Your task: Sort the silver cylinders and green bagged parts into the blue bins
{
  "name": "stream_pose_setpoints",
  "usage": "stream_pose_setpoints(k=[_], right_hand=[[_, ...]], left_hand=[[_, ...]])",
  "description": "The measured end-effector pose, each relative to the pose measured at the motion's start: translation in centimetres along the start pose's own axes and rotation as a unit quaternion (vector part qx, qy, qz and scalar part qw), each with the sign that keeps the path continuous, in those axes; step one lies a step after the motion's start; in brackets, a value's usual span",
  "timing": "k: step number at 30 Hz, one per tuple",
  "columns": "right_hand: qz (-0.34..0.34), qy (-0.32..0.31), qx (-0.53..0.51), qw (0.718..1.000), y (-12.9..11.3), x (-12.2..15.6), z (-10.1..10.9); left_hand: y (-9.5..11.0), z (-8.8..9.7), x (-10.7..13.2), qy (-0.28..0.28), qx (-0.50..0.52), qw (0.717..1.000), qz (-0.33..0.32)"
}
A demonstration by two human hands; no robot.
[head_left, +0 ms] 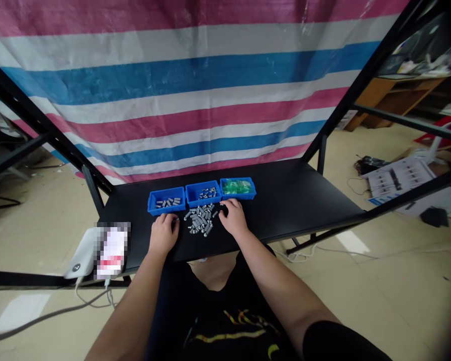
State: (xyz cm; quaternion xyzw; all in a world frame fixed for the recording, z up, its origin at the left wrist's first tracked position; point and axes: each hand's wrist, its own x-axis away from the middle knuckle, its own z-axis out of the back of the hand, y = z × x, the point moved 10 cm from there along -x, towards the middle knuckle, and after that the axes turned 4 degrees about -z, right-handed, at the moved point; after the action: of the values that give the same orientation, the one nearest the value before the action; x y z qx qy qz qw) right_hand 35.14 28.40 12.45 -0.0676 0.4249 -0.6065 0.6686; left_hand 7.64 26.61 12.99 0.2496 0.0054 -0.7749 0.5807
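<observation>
A pile of small silver metal cylinders (pixel 201 220), some with rounded ends, lies on the black table in front of me. My left hand (pixel 164 233) rests to the left of the pile, its fingers curled; a tiny shiny bit shows by the fingertips, too small to name. My right hand (pixel 233 217) is at the pile's right side, thumb and forefinger bent toward each other, with a small metal piece at the forefinger tip. Behind the pile stand a left blue bin (pixel 151 204) holding grey cylinders, a middle blue bin (pixel 191 200) with small shiny parts, and a right blue bin (pixel 251 194) with green plastic packaging.
The black table (pixel 296 190) has a dark metal frame with a striped sheet (pixel 210 75) hung behind. At the left edge lie a white power bank (pixel 83 253) and a blurred-out device (pixel 111 250), both with cables. A box of parts (pixel 398 183) sits on the floor at right.
</observation>
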Motion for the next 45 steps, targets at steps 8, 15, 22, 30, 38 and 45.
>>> stream_pose_setpoints(k=[8,15,22,30,38,45], right_hand=[[0.015,-0.025,0.034,0.999,-0.4,0.0,-0.7],[0.039,-0.061,0.018,0.997,-1.3,0.2,-0.8],[0.065,-0.122,-0.038,0.99,-2.1,0.7,-1.2],[0.01,-0.086,-0.206,0.975,-5.9,-2.7,-2.1],[0.047,-0.144,-0.313,0.938,-11.1,-5.8,-5.8],[0.047,-0.09,-0.164,0.981,-6.1,-2.6,-1.9]], left_hand=[[-0.1,5.0,-2.4,0.093,0.054,0.994,-0.003],[-2.3,6.0,-6.3,0.021,-0.026,0.997,0.067],[-2.5,5.8,-0.6,0.103,0.09,0.99,0.033],[-2.5,2.3,2.9,0.038,0.165,0.984,0.054],[-1.3,1.4,2.4,-0.022,0.121,0.992,0.003],[-0.5,0.9,1.5,-0.042,0.079,0.996,0.001]])
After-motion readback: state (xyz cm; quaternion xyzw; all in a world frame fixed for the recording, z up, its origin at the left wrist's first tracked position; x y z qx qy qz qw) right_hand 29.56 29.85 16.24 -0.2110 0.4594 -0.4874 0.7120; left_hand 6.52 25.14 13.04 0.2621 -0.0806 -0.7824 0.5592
